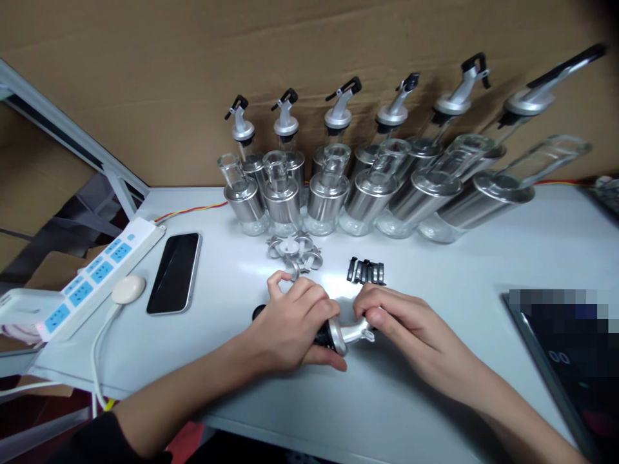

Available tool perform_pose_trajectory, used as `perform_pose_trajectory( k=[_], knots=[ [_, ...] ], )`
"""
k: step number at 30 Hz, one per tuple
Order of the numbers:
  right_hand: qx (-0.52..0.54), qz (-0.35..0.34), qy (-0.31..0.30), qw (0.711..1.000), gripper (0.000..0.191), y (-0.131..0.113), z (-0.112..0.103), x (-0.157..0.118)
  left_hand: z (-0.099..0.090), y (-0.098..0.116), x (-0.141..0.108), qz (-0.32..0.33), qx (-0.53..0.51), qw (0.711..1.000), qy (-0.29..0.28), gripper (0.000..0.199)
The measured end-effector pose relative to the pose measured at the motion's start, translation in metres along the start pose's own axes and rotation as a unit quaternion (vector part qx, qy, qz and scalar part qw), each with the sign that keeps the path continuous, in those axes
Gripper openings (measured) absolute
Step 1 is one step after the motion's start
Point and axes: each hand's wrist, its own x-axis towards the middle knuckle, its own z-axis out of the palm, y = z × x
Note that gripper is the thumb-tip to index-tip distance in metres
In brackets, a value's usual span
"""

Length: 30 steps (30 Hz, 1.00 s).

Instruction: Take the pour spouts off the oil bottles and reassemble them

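A silver bottle pourer (355,331) with a black ribbed stopper lies sideways just above the tabletop. My left hand (297,322) is closed around its stopper and collar. At the tip of the spout, the fingers of my right hand (411,322) are pinched; a bit of black shows there, but its shape is hidden. Part of a black round piece (258,312) peeks out behind my left hand. Beyond my left fingers sits a small pile of silver pourer parts (294,250). Several small black levers (366,271) lie in a row beyond my right hand.
Several open glass bottles with steel sleeves (329,193) line the back, before a row fitted with pourers (338,116). Cardboard (184,96) rises behind. A phone (174,274) and a power strip (104,274) lie left, a dark-screened tablet (556,380) right.
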Motion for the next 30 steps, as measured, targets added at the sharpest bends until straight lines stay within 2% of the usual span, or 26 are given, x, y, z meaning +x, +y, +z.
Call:
perform_pose_trajectory(
  k=[5, 8, 10, 12, 15, 22, 26, 30],
  knots=[
    [-0.054, 0.001, 0.022, 0.998, 0.042, -0.004, 0.002, 0.002, -0.002, 0.004, 0.002, 0.047, 0.034, 0.997, 0.044, 0.054],
    [-0.060, 0.030, 0.034, 0.997, 0.046, -0.004, -0.004, 0.003, -0.005, 0.004, 0.005, 0.074, 0.081, 0.992, 0.055, 0.053],
    [-0.030, 0.060, 0.046, 0.997, 0.041, -0.002, -0.012, 0.002, -0.007, 0.004, 0.006, 0.083, 0.102, 0.989, 0.064, 0.050],
    [0.006, 0.087, 0.051, 0.995, 0.028, 0.000, -0.021, 0.000, -0.010, 0.003, 0.006, 0.081, 0.102, 0.988, 0.081, 0.048],
    [0.011, 0.110, 0.044, 0.993, 0.020, 0.005, -0.032, -0.003, -0.011, 0.002, 0.006, 0.069, 0.086, 0.988, 0.105, 0.050],
    [-0.046, 0.168, -0.013, 0.985, 0.030, 0.016, -0.037, -0.006, -0.011, 0.001, 0.006, 0.057, 0.074, 0.988, 0.120, 0.050],
    [-0.090, 0.158, -0.004, 0.983, 0.027, 0.018, -0.036, -0.005, -0.010, 0.002, 0.006, 0.059, 0.074, 0.989, 0.118, 0.049],
    [-0.101, 0.132, 0.003, 0.986, 0.016, 0.022, -0.032, -0.006, -0.007, 0.001, 0.007, 0.058, 0.070, 0.989, 0.114, 0.049]
  ],
)
